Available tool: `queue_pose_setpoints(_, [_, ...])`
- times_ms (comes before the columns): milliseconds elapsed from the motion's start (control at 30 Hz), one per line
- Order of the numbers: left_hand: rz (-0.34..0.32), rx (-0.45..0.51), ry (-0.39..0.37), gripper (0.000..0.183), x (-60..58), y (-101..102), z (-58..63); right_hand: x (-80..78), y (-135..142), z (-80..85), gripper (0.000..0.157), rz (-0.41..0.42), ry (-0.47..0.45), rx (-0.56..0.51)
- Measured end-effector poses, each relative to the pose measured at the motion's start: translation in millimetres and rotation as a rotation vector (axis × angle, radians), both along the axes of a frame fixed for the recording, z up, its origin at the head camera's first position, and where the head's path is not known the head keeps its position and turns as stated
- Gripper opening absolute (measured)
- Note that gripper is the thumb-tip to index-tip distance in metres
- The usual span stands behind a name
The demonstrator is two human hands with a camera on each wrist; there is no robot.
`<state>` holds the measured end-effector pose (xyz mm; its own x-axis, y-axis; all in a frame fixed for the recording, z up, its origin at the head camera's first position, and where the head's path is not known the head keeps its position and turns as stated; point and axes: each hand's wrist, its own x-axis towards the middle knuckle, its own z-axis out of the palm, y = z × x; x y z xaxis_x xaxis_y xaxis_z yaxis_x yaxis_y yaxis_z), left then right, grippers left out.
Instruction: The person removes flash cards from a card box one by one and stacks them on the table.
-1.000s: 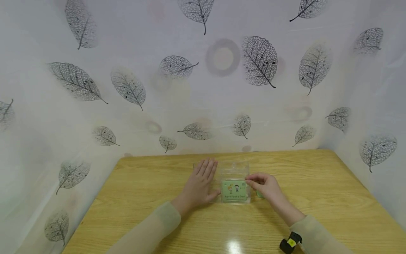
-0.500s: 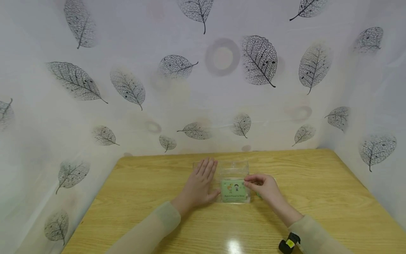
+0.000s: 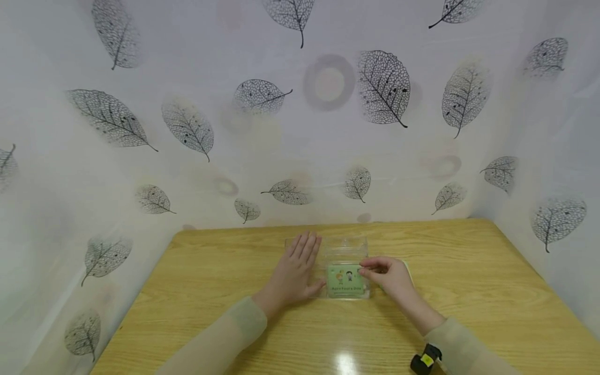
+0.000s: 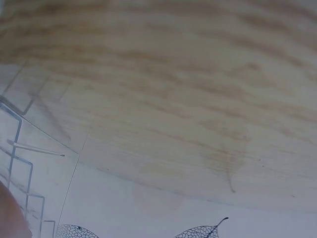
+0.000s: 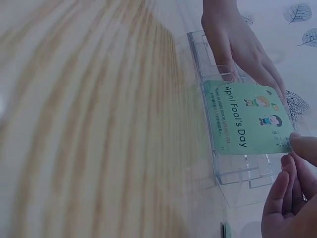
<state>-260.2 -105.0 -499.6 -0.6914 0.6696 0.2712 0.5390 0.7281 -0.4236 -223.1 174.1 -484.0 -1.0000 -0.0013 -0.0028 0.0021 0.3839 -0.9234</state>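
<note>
My right hand (image 3: 389, 275) pinches the right edge of a green card (image 5: 247, 119) printed "April Fool's Day" with two cartoon children. The thumb lies on the printed face in the right wrist view. The card lies over the right part of a clear plastic holder (image 3: 346, 251) with several stepped slots. My left hand (image 3: 296, 272) rests flat on the holder's left part, fingers straight and pointing away. Only a fingertip (image 4: 10, 215) and the holder's clear corner (image 4: 59, 171) show in the left wrist view.
The edge of another green card or stack (image 5: 226, 230) shows beside the holder, mostly hidden by my right hand in the head view. A wooden table (image 3: 211, 333) lies below, with a leaf-print curtain (image 3: 300, 130) behind and at both sides. A black wrist camera (image 3: 424, 359) sits on my right sleeve.
My right hand has shifted slightly left and its fingertips cover more of the card's upper right corner. The green piece beside it is now more hidden. My left hand has stayed put.
</note>
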Motion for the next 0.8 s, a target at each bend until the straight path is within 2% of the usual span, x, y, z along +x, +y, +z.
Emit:
queue_pose_setpoints(467, [0.003, -0.009, -0.006, 0.103, -0.2, -0.6, 0.5, 1.0, -4.7, -1.3, 0.02, -0.019, 0.026, 0.031])
queue_pose_setpoints(800, [0.01, -0.032, 0.024, 0.103, 0.0, -0.3, 0.2, 1.0, -6.1, -2.2, 0.019, -0.039, 0.034, 0.026])
